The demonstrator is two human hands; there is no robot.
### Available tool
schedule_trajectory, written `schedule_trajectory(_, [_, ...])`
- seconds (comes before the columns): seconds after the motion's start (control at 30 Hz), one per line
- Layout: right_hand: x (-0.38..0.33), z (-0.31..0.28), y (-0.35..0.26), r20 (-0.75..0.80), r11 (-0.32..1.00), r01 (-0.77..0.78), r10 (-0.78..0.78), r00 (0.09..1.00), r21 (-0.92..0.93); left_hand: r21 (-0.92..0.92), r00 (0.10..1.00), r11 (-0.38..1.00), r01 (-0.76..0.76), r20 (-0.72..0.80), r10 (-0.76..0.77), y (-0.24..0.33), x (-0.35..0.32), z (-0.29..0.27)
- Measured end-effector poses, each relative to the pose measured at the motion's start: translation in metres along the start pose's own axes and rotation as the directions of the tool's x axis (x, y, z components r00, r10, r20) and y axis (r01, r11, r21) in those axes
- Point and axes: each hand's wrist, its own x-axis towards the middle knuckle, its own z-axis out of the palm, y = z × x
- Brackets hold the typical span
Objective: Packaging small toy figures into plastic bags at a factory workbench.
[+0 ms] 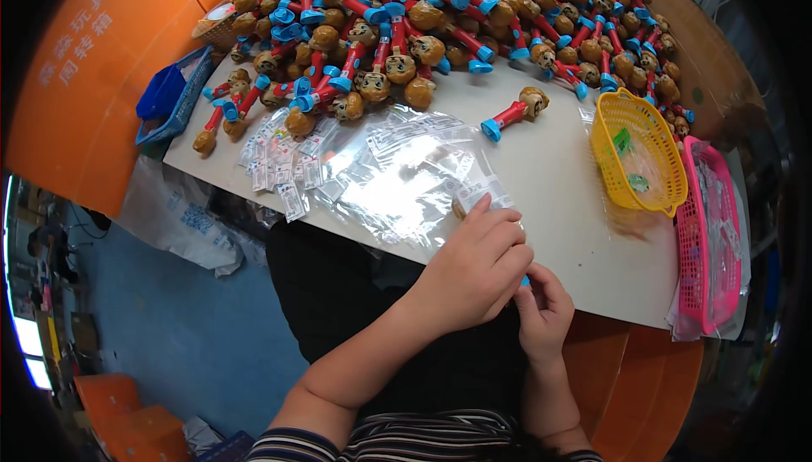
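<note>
Near the table's front edge, my left hand [478, 272] curls over a figure-headed toy, its fingers closed around it and hiding most of it. Only its blue end [525, 281] shows, pinched between the thumb and fingers of my right hand [545, 310]. A clear printed bag [484, 195] lies against my left fingertips; whether the toy is inside it I cannot tell. Beside my left hand, a pile of shiny clear bags [397, 179] covers the table. Farther off lies one loose toy [512, 114] with a red stem, blue foot and brown-haired head.
A large heap of the same toys [423, 27] fills the far side. Small printed packets [283, 162] lie left of the bags. Yellow [639, 196] and pink [694, 251] baskets stand at right, a blue tray [182, 98] at far left. An orange panel [93, 82] rises at left.
</note>
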Motion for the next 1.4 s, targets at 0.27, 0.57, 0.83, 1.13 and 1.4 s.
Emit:
schedule_trajectory(0.27, [0.0,-0.002,-0.004,0.083,0.929,0.083,-0.057,0.995,-0.361,0.059,0.989,0.987,0.148,-0.012,-0.148,-0.004,-0.03,-0.002])
schedule_trajectory(0.57, [0.001,-0.015,-0.002,0.232,0.619,0.408,-0.347,0.909,-0.672,0.065,0.974,0.982,0.175,-0.16,-0.163,0.002,-0.04,0.009])
schedule_trajectory(0.83, [0.018,0.007,0.002,0.082,0.63,0.32,-0.376,0.923,-0.708,0.047,0.985,0.987,0.153,-0.091,-0.148,0.007,-0.04,0.01])
schedule_trajectory(1.13, [0.033,0.013,0.006,0.264,0.589,0.409,-0.32,0.91,-0.697,0.105,0.992,0.988,0.112,-0.062,-0.106,0.005,-0.04,0.012])
schedule_trajectory(1.4, [0.03,0.023,0.0,0.258,0.634,0.379,-0.278,0.925,-0.674,0.114,0.986,0.981,0.157,-0.077,-0.148,0.006,-0.042,0.007])
